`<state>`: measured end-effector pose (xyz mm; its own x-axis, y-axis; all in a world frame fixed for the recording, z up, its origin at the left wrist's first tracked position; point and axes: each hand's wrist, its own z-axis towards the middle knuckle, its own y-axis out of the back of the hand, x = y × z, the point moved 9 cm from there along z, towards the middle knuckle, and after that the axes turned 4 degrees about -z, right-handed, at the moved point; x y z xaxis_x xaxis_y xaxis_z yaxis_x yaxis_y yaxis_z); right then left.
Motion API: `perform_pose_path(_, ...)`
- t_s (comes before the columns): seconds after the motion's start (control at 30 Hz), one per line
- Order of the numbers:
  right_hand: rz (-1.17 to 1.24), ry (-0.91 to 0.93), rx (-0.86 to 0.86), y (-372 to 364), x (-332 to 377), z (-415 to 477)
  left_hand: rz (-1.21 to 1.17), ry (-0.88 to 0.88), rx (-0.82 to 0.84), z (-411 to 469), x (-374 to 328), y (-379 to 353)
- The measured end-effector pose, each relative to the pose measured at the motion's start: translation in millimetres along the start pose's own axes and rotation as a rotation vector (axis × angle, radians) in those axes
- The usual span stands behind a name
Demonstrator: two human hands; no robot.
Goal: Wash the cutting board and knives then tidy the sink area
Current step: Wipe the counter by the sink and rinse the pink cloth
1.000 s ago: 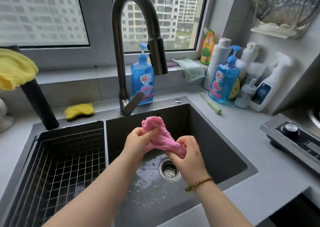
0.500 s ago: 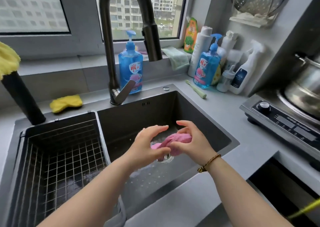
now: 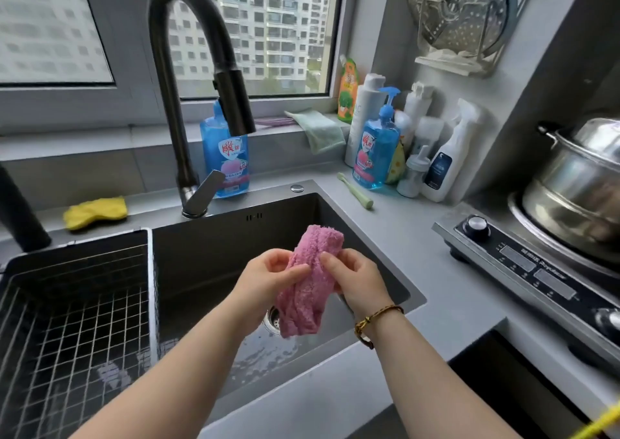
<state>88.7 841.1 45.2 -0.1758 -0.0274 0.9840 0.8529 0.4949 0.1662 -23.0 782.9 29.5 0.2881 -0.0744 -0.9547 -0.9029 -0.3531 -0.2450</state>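
A wet pink cloth (image 3: 310, 281) hangs bunched over the dark sink basin (image 3: 214, 247), just above the drain (image 3: 273, 317). My left hand (image 3: 268, 277) grips its left side with fingers curled round it. My right hand (image 3: 355, 279) holds the right side, thumb pressed on the cloth. No water runs from the black faucet (image 3: 188, 79). No cutting board or knives are in view.
A wire rack basket (image 3: 73, 331) fills the left basin. A yellow sponge (image 3: 95, 212) lies behind it. Blue soap bottles (image 3: 226, 156), several other bottles (image 3: 436, 150) and a green brush (image 3: 355, 190) stand at the back. A cooker (image 3: 523, 270) with a steel pot (image 3: 580, 183) is at the right.
The cloth was a tight twisted wad low over the drain; now both hands have raised it and it hangs longer and looser. The camera has shifted slightly.
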Motion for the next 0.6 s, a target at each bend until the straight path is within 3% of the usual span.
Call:
perform_pose_path(0.1, 0.178, -0.019, 0.175, 20, 0, 19, -0.32, 0.12, 0.102, 8, 14, -32)
perform_pose_path(0.2, 0.343, -0.159, 0.359, 35, -14, 34, -0.386, 0.113, 0.091, 21, 19, -54)
perform_pose_path(0.27, 0.25, -0.183, 0.305, 60, -28, 51, -0.315, 0.076, -0.025, 34, 25, -65)
perform_pose_path(0.4, 0.04, -0.014, -0.104, 117, -30, 71, -0.125, -0.052, -0.3, 50, 30, -76)
perform_pose_path(0.53, 0.019, 0.07, 0.109, 102, -19, 73, 0.09, -0.141, -0.353, 61, 21, -98)
perform_pose_path(0.6, 0.005, 0.084, 0.111, 104, -19, 85, 0.125, -0.157, -0.334, 69, 18, -106)
